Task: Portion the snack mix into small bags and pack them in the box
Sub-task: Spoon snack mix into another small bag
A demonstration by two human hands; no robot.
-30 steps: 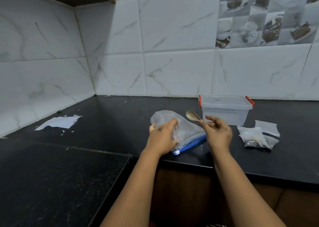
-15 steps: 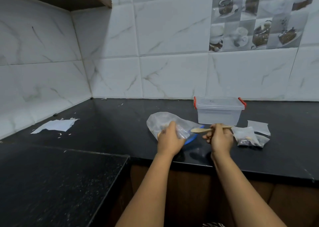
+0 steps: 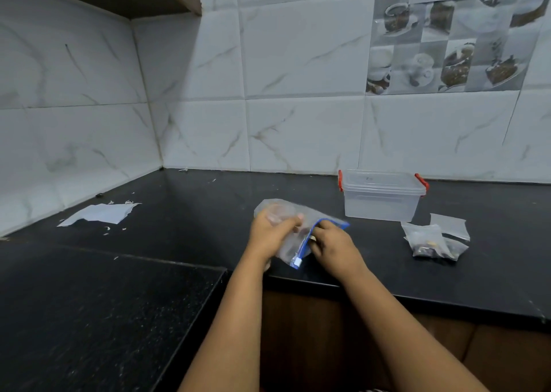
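Observation:
A large clear zip bag (image 3: pixel 275 208) with a blue zip strip (image 3: pixel 307 242) lies on the black counter near its front edge. My left hand (image 3: pixel 269 236) grips the bag's side and holds its mouth. My right hand (image 3: pixel 334 247) is closed at the bag's opening; only a pale sliver of the wooden spoon (image 3: pixel 312 238) shows by its fingers. A clear plastic box (image 3: pixel 381 201) with red clips and its lid on stands behind and to the right. Small filled bags (image 3: pixel 426 239) and a flat small bag (image 3: pixel 450 226) lie right of the box.
A torn white paper scrap (image 3: pixel 101 213) with crumbs around it lies at the far left by the tiled wall. The counter (image 3: pixel 208 219) turns a corner on the left, with a lower dark surface (image 3: pixel 89 317) in front. A wooden cabinet hangs at the top left.
My right hand has brought the spoon down from beside the box into the mouth of the large bag, so the spoon is nearly hidden. My left hand keeps its hold on the bag.

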